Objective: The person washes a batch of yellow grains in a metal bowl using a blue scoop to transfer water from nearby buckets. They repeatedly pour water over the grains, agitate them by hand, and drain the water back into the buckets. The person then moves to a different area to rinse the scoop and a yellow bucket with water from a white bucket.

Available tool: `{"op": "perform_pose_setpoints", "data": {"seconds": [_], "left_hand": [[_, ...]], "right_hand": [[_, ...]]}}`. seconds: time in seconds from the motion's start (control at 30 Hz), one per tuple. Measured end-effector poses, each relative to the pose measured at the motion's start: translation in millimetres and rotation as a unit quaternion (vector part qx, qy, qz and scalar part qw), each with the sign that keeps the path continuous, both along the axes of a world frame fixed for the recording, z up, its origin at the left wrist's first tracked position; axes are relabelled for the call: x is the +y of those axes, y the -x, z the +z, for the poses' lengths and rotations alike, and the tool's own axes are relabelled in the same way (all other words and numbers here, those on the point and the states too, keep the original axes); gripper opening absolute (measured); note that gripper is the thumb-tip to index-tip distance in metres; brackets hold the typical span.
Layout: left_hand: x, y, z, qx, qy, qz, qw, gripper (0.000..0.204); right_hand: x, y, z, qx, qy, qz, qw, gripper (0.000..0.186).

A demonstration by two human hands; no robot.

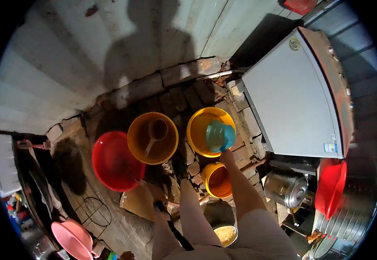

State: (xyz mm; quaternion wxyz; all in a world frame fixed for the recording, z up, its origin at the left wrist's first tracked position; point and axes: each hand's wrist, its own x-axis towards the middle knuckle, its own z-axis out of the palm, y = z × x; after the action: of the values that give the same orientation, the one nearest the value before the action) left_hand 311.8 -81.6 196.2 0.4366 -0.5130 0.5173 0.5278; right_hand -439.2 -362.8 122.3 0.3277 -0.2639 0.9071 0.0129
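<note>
My right hand (226, 157) is closed round the handle of a translucent blue-green plastic water scoop (216, 135). The scoop is over the mouth of a yellow bucket (195, 146) at the centre right. At the near rim of a red basin (110, 158), my left hand (153, 193) appears to grip the edge, though its fingers are dark and blurred. Another yellow bucket (172, 152) stands between the basin and the first bucket, with a long-handled ladle (157, 132) inside. A smaller yellow-orange bucket (218, 182) sits just below the scoop.
A pale fridge-like cabinet (292, 99) stands at the right, with a lidded metal pot (286, 188) and a red basin (330, 188) near it. A pink basin (72, 238), a wire ring frame (95, 212) and a bowl of yellowish grains (226, 235) lie nearer. Loose bricks cover the uneven floor.
</note>
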Motion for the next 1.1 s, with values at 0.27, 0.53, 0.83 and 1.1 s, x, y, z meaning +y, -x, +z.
{"op": "perform_pose_setpoints", "data": {"seconds": [0.27, 0.53, 0.83, 1.1], "left_hand": [[-69.3, 195.4, 21.7, -0.016, 0.284, 0.407, 0.868, 0.022], [-381.4, 370.9, -126.3, 0.213, 0.481, 0.200, 0.826, 0.033], [-464.3, 384.3, -316.7, 0.150, 0.401, -0.180, 0.886, 0.020], [-463.2, 366.2, -247.9, 0.238, 0.376, 0.105, 0.889, 0.018]], "right_hand": [[-67.0, 33.9, -113.9, 0.057, -0.125, 0.058, 0.989, 0.026], [-68.8, -6.6, -167.6, 0.062, -0.102, 0.068, 0.991, 0.030], [-57.1, 25.7, -259.6, -0.011, 0.089, -0.013, 0.996, 0.029], [-67.6, 7.9, -193.5, -0.277, 0.169, -0.341, 0.882, 0.033]]}}
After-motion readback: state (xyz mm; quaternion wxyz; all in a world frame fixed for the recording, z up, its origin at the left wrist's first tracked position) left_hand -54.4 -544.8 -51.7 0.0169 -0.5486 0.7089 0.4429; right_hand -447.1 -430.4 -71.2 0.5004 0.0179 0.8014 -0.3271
